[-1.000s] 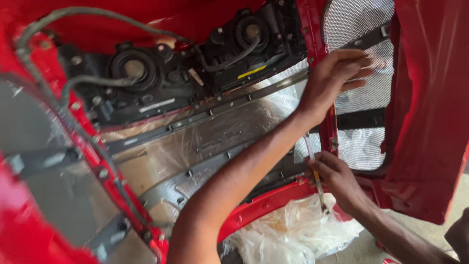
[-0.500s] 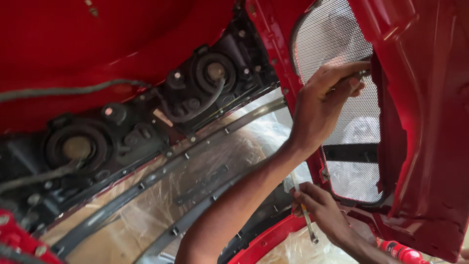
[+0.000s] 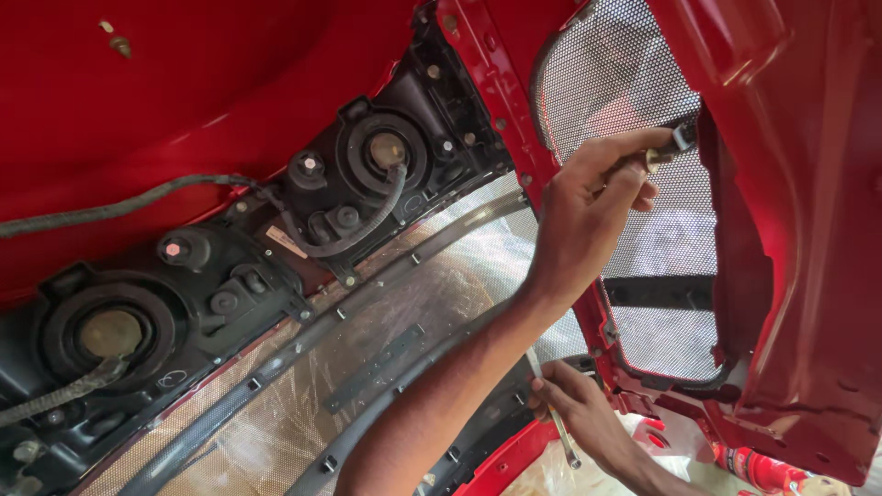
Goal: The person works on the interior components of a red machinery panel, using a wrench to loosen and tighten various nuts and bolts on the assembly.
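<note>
My left hand reaches up to the edge of a grey mesh grille set in a red car body panel. It is closed around a small metal tool whose tip rests at the grille's right rim. Lower down, my right hand grips a slim metal spanner that points down, next to the red frame strip.
Two black headlamp housings sit left of my arm, with a braided cable running to them. Grey clipped strips cross a shiny clear sheet below. A red cylinder and crumpled plastic lie at the bottom right.
The view has swung and drawn closer, so the headlamp housings now sit lower and to the left. Both hands keep their tools; the left stays at the grille, the right stays low.
</note>
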